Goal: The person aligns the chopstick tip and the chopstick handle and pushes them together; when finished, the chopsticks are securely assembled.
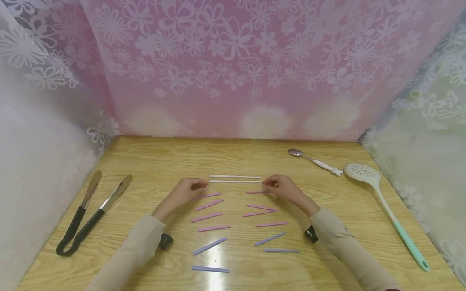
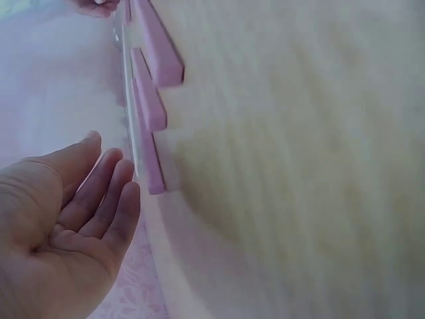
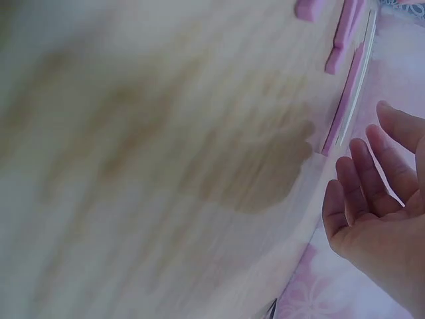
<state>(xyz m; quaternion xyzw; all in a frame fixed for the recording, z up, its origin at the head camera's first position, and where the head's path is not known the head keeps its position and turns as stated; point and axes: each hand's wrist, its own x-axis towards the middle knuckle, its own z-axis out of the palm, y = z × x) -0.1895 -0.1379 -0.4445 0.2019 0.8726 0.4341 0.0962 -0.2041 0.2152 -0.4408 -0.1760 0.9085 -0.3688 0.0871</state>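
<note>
Two slim white chopsticks, the far one (image 1: 234, 176) and the near one (image 1: 236, 182), lie side by side across the middle of the table. My left hand (image 1: 185, 190) has its fingertips right at the left end of the near chopstick. At the opposite end are the fingertips of my right hand (image 1: 285, 188). In the left wrist view, thumb and fingers of the left hand (image 2: 73, 226) are loosely bent and apart, holding nothing. The right hand (image 3: 382, 193) shows the same relaxed bend. Short pink sticks (image 1: 206, 217) lie below the hands in two columns.
Closer to me lie several blue-purple sticks (image 1: 210, 246). Black-handled tongs (image 1: 89, 226) are spread at the left. A spoon (image 1: 320, 163) and a slotted turner (image 1: 391, 210) with a green handle lie at the right. Floral curtains (image 1: 236, 81) hang around the wooden table (image 1: 164, 153).
</note>
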